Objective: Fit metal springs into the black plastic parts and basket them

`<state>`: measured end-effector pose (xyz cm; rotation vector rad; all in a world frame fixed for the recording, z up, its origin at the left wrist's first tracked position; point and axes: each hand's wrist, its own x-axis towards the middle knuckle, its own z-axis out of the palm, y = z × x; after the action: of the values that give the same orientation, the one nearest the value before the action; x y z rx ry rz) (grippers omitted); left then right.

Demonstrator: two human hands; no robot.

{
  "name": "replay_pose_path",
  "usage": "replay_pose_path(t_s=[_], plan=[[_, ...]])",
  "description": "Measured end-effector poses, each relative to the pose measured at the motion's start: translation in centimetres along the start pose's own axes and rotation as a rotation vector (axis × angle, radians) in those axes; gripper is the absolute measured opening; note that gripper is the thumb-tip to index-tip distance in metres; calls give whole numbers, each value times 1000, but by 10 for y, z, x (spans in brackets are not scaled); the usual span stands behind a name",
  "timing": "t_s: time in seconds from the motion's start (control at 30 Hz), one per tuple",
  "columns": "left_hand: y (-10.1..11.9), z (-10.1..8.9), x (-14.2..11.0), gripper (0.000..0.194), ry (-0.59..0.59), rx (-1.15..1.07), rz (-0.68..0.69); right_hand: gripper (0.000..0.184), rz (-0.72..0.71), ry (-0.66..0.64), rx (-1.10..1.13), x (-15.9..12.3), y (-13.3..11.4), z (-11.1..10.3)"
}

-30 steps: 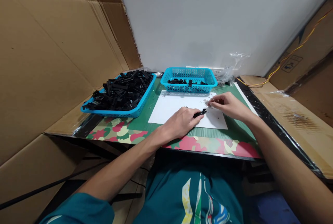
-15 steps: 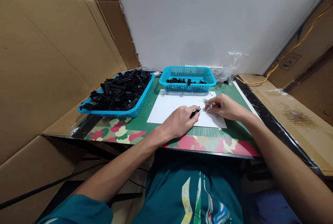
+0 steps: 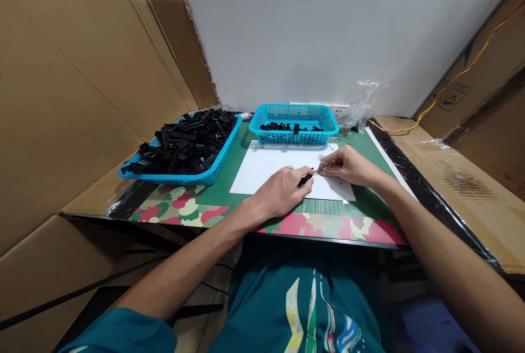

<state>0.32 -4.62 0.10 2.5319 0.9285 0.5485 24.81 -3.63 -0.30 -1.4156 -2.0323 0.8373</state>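
Over the white sheet (image 3: 262, 169) both hands are close together. My left hand (image 3: 287, 189) is closed around a small black plastic part (image 3: 305, 179), whose far end sticks out past the fingertips. Just to its right, my right hand (image 3: 344, 166) has thumb and fingers pinched together near the tip of that part; whatever is between them is too small to make out. A little pile of thin metal pieces (image 3: 322, 158) lies on the sheet by the right fingertips. Another such cluster (image 3: 255, 148) sits at the sheet's far left corner.
A blue basket (image 3: 215, 172) heaped with black plastic parts stands on the left. Behind the sheet is a second blue basket (image 3: 328, 137) holding fewer black parts. Clear plastic wrap (image 3: 356, 115) lies at the back right. Cardboard (image 3: 82, 68) walls the left side.
My right hand has drawn slightly closer to the black part in my left hand. The left hand keeps its hold; the whole view has shifted a little.
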Motion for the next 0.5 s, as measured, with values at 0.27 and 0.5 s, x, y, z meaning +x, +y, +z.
replay_pose_path(t_s=[0.27, 0.5], plan=[[1, -1, 0, 31, -10, 14, 2, 18, -64, -13, -33, -5, -4, -3], [1, -2, -1, 49, -26, -48, -42, 16, 128, 171, 158, -2, -13, 8]])
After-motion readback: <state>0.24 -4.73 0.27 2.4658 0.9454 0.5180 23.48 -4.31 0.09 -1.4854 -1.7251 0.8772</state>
